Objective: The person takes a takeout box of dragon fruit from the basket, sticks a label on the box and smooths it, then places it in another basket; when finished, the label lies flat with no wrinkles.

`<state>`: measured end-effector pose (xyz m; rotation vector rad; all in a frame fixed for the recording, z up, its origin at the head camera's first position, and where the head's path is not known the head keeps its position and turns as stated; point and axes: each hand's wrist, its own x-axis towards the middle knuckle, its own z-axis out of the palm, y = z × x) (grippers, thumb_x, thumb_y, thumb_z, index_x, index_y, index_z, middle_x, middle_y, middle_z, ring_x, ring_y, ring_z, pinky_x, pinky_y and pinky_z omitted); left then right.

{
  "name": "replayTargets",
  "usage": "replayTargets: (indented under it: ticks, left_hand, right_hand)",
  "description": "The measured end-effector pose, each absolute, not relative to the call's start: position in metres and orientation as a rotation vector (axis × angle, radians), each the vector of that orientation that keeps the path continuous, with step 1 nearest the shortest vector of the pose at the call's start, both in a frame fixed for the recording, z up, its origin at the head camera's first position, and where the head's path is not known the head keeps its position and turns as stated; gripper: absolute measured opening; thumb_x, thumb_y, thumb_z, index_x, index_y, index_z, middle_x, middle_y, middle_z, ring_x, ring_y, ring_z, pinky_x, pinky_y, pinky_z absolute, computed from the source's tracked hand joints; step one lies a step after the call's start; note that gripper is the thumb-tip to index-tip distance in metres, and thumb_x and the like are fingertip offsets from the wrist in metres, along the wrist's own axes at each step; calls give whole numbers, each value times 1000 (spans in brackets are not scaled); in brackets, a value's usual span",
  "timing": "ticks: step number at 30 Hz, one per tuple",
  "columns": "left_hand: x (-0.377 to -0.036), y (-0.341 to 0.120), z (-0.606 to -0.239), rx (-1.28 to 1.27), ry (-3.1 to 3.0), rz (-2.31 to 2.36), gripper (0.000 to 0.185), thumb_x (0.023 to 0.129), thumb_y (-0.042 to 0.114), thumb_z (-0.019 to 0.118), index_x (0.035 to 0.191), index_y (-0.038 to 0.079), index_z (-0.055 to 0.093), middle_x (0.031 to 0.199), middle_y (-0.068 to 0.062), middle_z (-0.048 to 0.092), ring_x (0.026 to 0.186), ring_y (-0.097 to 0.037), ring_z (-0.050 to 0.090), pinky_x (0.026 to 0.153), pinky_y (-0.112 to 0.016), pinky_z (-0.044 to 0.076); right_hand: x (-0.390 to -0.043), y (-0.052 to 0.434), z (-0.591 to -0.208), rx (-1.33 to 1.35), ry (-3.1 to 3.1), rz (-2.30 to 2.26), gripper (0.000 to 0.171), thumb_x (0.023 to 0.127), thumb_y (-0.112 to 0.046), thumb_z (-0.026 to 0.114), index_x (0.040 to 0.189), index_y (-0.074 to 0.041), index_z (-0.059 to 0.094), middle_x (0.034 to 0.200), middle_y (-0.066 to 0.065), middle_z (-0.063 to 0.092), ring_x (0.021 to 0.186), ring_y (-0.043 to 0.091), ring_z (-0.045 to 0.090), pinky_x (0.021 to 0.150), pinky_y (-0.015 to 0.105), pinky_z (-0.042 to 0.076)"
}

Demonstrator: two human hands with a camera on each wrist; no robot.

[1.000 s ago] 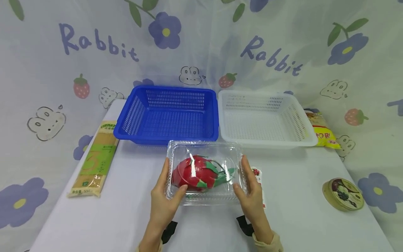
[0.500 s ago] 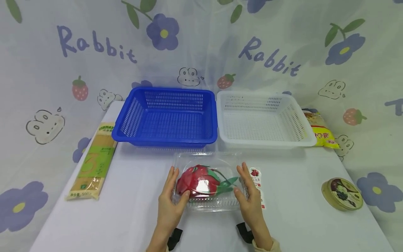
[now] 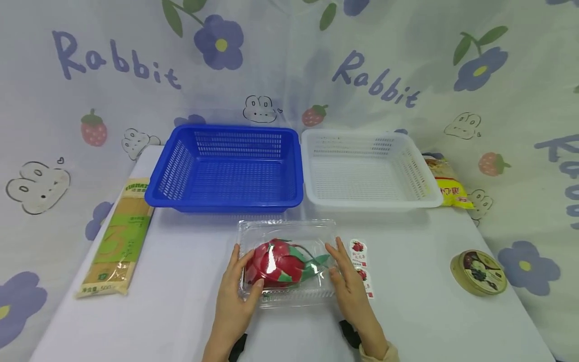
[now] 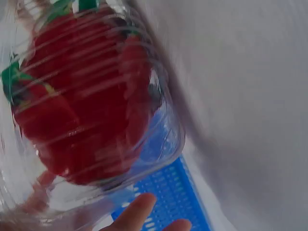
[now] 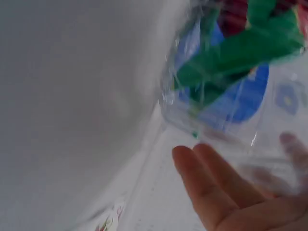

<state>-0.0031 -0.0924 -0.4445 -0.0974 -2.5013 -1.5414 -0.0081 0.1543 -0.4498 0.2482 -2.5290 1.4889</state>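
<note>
A clear plastic clamshell box (image 3: 298,299) with a red and green toy dragon fruit (image 3: 276,262) inside lies on the white table. My left hand (image 3: 232,299) rests along the box's left side, its thumb near the front corner. At the right side my right hand (image 3: 353,291) lies with its fingers extended against or just beside the box; exact contact is unclear. In the left wrist view the dragon fruit (image 4: 91,96) shows through the ribbed wall, with extended fingertips below. The right wrist view shows its green leaves (image 5: 240,53) above straight fingers.
A blue basket (image 3: 226,203) and a white basket (image 3: 373,203) stand side by side behind the box. Noodle pack (image 3: 118,239) lies left. Two dragon fruit stickers (image 3: 359,254) lie beside my right hand. Round tin (image 3: 479,272) stands right; yellow snack bag (image 3: 450,191) sits behind.
The box has come down from a raised, tilted hold to lie on the table, nearer me. My fingers have loosened along its sides. The head view has turned slightly right.
</note>
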Motion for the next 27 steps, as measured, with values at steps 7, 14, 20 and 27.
replayTargets:
  ticks: [7,14,20,27]
  left_hand:
    - [-2,-99,-441,-128,-2559,-1503,59,88,19,68,143,24,46,158,-17,28,140,-46,32,100,-77,29]
    - [-2,-100,-439,-149,-2581,-1477,60,88,20,69,143,23,46,158,-18,28,140,-46,33,100,-76,29]
    - [-3,-99,-437,-144,-2599,-1496,61,88,21,69,143,25,45,159,-17,27,141,-45,31,101,-76,28]
    - [-3,-100,-437,-146,-2596,-1515,60,88,20,69,143,24,45,159,-18,26,141,-46,30,101,-76,27]
  right_hand:
    - [-23,179,-442,-205,-2583,1353,39,101,-13,49,139,-5,50,143,20,51,130,35,51,103,42,48]
    - [-32,197,-445,-523,-2929,1013,70,86,-11,68,143,9,34,144,39,34,129,58,37,101,68,37]
    - [-33,197,-448,-596,-2902,960,77,77,-2,72,144,8,35,139,39,38,122,57,42,94,65,41]
    - [-33,201,-446,-598,-2928,997,82,78,-3,73,147,6,30,137,40,37,115,55,46,88,62,45]
